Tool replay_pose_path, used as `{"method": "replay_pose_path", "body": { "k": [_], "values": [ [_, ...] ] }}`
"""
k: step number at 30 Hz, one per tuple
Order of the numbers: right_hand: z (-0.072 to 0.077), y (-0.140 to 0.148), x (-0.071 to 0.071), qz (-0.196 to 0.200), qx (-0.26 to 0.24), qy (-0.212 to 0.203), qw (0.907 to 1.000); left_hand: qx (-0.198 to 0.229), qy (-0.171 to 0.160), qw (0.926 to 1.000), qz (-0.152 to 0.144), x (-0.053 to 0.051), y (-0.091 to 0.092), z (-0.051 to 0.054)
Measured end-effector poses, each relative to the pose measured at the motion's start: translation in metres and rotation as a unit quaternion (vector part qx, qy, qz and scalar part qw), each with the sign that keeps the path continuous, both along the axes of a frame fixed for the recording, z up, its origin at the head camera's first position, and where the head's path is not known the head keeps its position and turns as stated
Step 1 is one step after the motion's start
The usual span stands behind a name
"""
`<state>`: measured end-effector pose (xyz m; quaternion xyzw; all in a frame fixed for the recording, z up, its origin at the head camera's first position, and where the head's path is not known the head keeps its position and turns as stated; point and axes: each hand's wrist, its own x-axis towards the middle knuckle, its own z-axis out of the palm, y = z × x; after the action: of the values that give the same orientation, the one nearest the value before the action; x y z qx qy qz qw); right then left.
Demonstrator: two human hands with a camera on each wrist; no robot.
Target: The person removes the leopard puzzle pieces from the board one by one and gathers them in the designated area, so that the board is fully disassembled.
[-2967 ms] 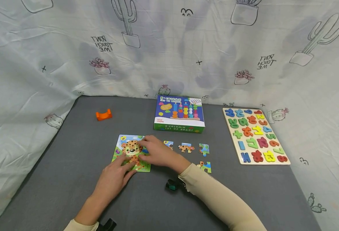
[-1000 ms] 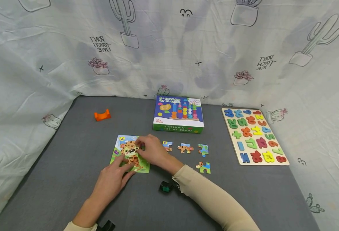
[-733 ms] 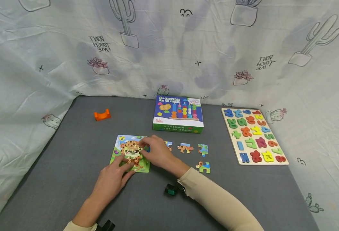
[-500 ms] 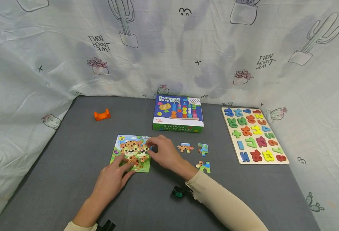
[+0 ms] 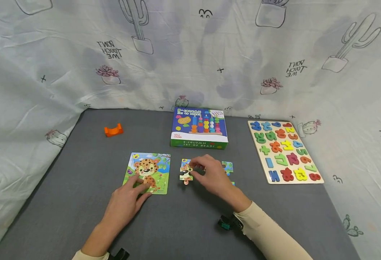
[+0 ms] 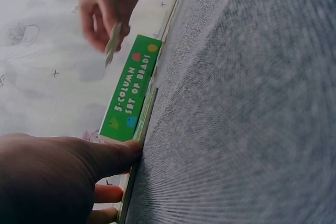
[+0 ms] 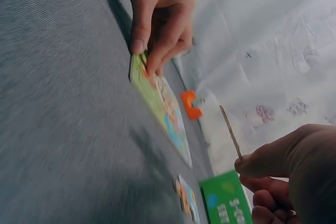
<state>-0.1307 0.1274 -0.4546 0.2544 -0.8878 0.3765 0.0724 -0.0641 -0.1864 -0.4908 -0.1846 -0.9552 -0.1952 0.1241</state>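
Observation:
My left hand [image 5: 125,200] rests on the leopard picture board [image 5: 162,180], fingertips over its lower left part and thumb at the near edge. To the right of the board, my right hand [image 5: 214,178] pinches a jigsaw puzzle piece [image 5: 184,176] with a leopard face between thumb and fingers. In the right wrist view this held piece [image 7: 231,132] is seen edge-on, raised off the table. A second jigsaw puzzle piece [image 5: 185,161], with a sun, lies behind it on the cloth. Further loose pieces, such as a blue-green one [image 5: 228,167], are partly hidden by my right hand.
A blue and green bead-set box [image 5: 198,131] stands behind the pieces. On the right lies a wooden board [image 5: 286,153] with colourful letters. An orange curved plastic part [image 5: 113,130] is at the back left. A printed curtain [image 5: 190,54] hangs along the table's back edge.
My right hand has moved right, from over the leopard board to beside it, carrying the leopard-face puzzle piece. The left hand has stayed on the board. The board's picture is now less covered.

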Motion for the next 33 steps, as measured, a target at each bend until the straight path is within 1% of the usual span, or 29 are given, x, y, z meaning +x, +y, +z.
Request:
{"method": "replay_pose_path", "body": {
  "k": [3,6,10,14,18,23,28,33],
  "values": [
    [-0.001,0.016,0.005,-0.005,0.001,0.001,1.0,0.0,-0.002,1.0,-0.002,-0.001,-0.001,0.001],
    [-0.005,0.03,0.01,-0.013,0.008,0.006,0.9999,-0.001,-0.007,1.0,0.001,0.0,-0.001,0.001],
    [-0.011,0.046,0.016,-0.038,0.023,0.01,0.9989,-0.001,-0.009,1.0,0.001,0.001,0.0,0.002],
    [-0.016,0.057,0.022,-0.055,0.027,0.003,0.9981,0.0,-0.009,1.0,-0.003,0.0,0.001,0.004],
    [-0.021,0.062,0.024,-0.056,0.028,-0.005,0.998,0.004,-0.007,1.0,0.0,0.0,0.001,0.005],
    [-0.027,0.063,0.025,-0.056,0.036,-0.01,0.9977,0.002,-0.003,1.0,0.0,0.001,0.0,0.001],
    [-0.03,0.064,0.024,-0.045,0.051,-0.02,0.9975,-0.001,-0.005,1.0,-0.003,0.002,-0.001,-0.001],
    [-0.032,0.064,0.021,-0.034,0.064,-0.021,0.9972,0.0,-0.003,1.0,-0.004,0.002,-0.002,0.0]
  ]
}}
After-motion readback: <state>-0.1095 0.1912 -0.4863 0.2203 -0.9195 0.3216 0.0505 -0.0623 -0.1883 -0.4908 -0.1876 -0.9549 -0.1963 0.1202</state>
